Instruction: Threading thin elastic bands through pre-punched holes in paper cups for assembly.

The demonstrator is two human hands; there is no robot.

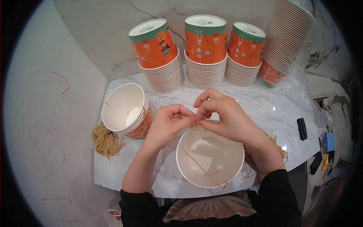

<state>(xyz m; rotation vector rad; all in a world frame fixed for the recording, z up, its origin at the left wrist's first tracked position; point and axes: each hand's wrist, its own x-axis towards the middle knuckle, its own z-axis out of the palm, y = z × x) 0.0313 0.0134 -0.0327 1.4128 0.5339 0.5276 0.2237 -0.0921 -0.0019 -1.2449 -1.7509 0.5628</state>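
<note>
A large white-lined paper bucket (211, 151) stands in front of me, its mouth facing up. A tan cord (196, 163) is fastened at the near rim and runs across the mouth toward the far rim. There my left hand (166, 123) and my right hand (224, 113) meet, thumbs and fingers pinched together at the far-left edge. Both fingertips close on the cord's far end, which is mostly hidden between them. My right hand's index finger is bent above its thumb.
Left of my hands, nested buckets (124, 108) with tan cord lean beside a cord bundle (106, 140). Another bundle (278, 145) lies under my right forearm. Upside-down orange bucket stacks (206, 45) line the wall. A plastic-wrapped stack (289, 38) and a black object (301, 129) are at right.
</note>
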